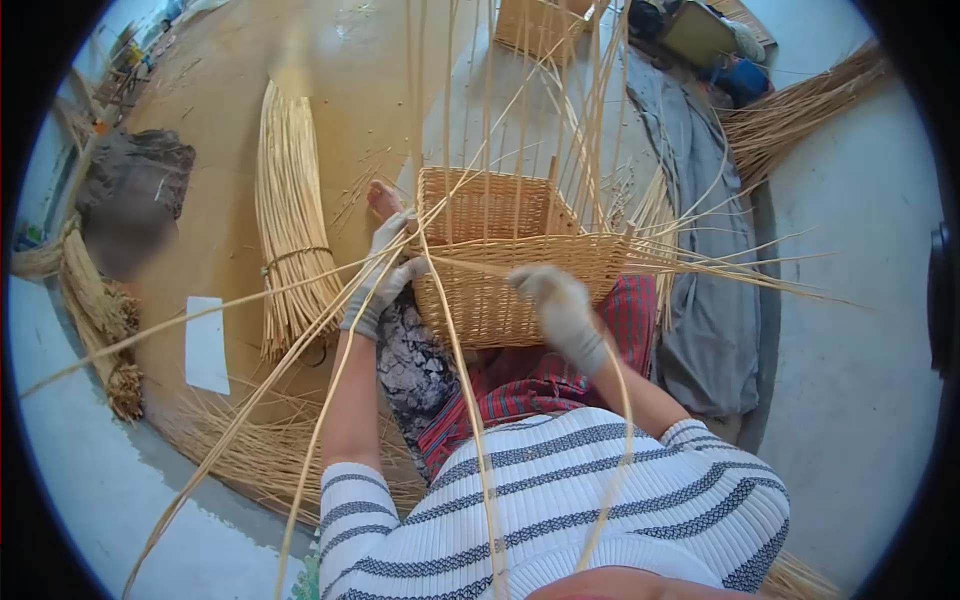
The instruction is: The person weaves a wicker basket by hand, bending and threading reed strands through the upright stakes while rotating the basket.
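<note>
A rectangular wicker basket (pixel 520 290) rests across my lap, its woven walls partly built and tall upright stakes (pixel 487 100) rising from them. My left hand (pixel 385 270), in a pale work glove, is closed at the basket's left corner, where several long wicker rods (pixel 270 370) cross and fan out to the lower left. My right hand (pixel 562 312), gloved too and slightly blurred, is in front of the near wall. It is closed on a wicker strand (pixel 470 264) stretched from that corner; the strand's loose end trails down over my striped top. My right fingertips are smeared by motion.
A tied bundle of wicker rods (pixel 290 220) lies on the floor to the left, near a white sheet (pixel 206 345). Grey cloth (pixel 715 300) and a darker rod bundle (pixel 800 115) are on the right. More rods (pixel 720 265) stick out rightward from the basket. A wooden box (pixel 540 28) stands ahead.
</note>
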Demonstrator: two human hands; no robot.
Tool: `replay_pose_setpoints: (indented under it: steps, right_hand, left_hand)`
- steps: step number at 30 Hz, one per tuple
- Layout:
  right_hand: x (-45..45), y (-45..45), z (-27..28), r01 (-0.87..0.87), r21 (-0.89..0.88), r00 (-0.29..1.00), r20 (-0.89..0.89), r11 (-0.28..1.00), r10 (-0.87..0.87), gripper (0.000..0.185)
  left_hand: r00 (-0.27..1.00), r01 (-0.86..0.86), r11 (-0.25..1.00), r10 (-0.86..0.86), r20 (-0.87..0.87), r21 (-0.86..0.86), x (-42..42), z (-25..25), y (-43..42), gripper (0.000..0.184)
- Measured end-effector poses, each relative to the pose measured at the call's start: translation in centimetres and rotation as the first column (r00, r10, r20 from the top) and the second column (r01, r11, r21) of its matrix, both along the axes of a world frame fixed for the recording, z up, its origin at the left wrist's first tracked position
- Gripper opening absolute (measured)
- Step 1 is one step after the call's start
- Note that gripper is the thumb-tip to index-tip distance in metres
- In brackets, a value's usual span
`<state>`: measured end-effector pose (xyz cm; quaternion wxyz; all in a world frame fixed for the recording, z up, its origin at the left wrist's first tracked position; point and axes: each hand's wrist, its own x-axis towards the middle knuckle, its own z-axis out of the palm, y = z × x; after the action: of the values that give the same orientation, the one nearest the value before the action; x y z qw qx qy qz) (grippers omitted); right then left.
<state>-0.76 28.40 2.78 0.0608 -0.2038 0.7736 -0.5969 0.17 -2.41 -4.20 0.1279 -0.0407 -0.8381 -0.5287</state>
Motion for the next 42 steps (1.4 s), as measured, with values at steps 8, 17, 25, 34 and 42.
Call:
replay_pose_setpoints:
  steps: [8,17,25,34,42]
  right_hand:
    - [-6.7,4.1,-4.7,0.387,-0.276,0.819,0.542,0.88,-0.19,0.024]
    - [-9.4,2.5,-2.7,0.57,-0.424,0.711,0.684,0.704,-0.164,0.04]
    - [-13.0,-15.5,1.0,0.086,0.126,0.872,-0.489,0.988,-0.013,0.04]
    - [-5.2,-0.4,-5.1,0.264,-0.476,0.949,0.284,0.839,-0.137,0.014]
    - [-4.6,3.8,-5.5,0.45,-0.248,0.776,0.585,0.858,-0.238,0.023]
  left_hand:
    - [0.996,-0.062,0.849,0.022,0.082,0.525,-1.8,-2.1,3.6,0.068]
    - [0.982,-0.183,0.842,0.133,0.134,0.507,-1.9,-4.4,4.1,0.064]
    - [0.965,-0.251,0.745,0.244,0.098,0.617,-2.0,-2.8,5.5,0.045]
    - [0.847,-0.429,0.718,0.531,-0.032,0.548,-2.2,-0.2,8.5,0.061]
    - [0.909,-0.398,0.87,0.416,-0.001,0.29,-0.8,5.0,14.3,0.023]
